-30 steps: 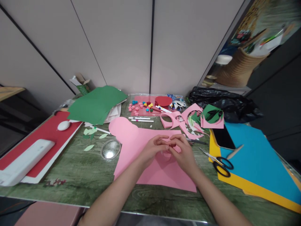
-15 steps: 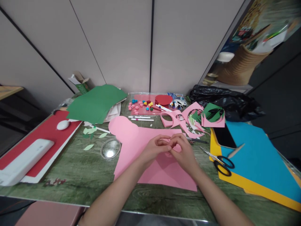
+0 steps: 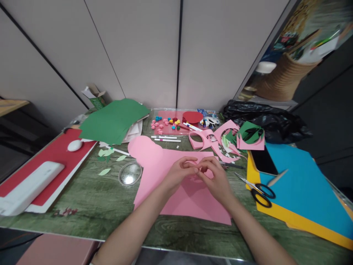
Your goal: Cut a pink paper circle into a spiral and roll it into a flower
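Note:
My left hand (image 3: 180,175) and my right hand (image 3: 213,176) meet fingertip to fingertip above a sheet of pink paper (image 3: 157,198). Both are closed in a pinch. A small piece of pink paper (image 3: 194,177) shows between and below the fingers, its shape mostly hidden by them. Pink paper circles (image 3: 146,151) overlap the sheet's upper left corner. Left of the sheet lies a clear round ring (image 3: 129,173). Scissors with black handles (image 3: 256,188) rest to the right of my right hand.
Pink paper offcuts (image 3: 204,139) and green scraps lie behind my hands. Small pink rolls (image 3: 157,126) sit on a plastic sheet near the wall. A phone (image 3: 263,161) lies by blue paper (image 3: 306,184). Green sheets (image 3: 113,119) and a white glue gun-like device (image 3: 31,187) are left.
My hands stay together over the pink sheet, with only slight finger shifts around the small piece. The whole view has moved a little; the things on the table lie as before.

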The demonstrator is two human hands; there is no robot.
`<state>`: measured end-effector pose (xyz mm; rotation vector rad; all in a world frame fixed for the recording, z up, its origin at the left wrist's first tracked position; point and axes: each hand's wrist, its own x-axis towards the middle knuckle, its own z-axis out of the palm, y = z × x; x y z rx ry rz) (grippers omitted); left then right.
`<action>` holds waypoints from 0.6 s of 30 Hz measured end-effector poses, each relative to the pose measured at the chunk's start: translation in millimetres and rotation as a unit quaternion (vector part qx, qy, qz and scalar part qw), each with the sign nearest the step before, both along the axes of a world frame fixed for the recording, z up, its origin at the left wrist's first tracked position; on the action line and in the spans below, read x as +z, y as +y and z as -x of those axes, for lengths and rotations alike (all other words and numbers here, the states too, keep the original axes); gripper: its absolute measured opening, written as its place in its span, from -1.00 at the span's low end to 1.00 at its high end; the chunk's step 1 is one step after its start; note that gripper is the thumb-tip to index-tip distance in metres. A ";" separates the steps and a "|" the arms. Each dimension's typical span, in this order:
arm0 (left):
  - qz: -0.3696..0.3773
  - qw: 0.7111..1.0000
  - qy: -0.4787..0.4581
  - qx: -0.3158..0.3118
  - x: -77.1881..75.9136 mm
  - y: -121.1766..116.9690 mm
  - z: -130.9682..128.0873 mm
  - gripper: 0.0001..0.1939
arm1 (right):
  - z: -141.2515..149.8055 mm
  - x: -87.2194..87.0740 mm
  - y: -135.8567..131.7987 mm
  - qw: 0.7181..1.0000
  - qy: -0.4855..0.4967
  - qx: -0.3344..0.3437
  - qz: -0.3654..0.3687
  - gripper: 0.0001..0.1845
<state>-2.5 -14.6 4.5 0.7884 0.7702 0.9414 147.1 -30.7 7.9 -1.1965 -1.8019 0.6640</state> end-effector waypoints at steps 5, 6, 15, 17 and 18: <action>-0.011 1.000 0.009 -0.002 -2.7 1.4 1.4 -0.65 | 0.0 -1.1 0.1 1.000 0.004 0.008 0.013 -0.95; -0.012 1.000 0.012 -0.001 -2.6 1.4 1.4 -0.65 | 0.1 -1.2 -0.1 1.000 0.003 0.010 0.016 -0.94; -0.032 0.999 0.028 -0.005 0.1 0.1 -0.2 -0.66 | -1.2 -7.1 1.3 0.998 -0.026 0.060 0.005 -0.71; -0.036 0.999 0.039 -0.004 -1.5 0.0 -0.2 -0.66 | -1.7 -9.5 1.9 0.998 -0.032 0.054 -0.012 -0.69; -0.036 0.998 0.042 -0.006 -2.4 -0.1 -0.3 -0.65 | -1.9 -10.4 2.2 0.998 -0.033 0.046 -0.019 -0.70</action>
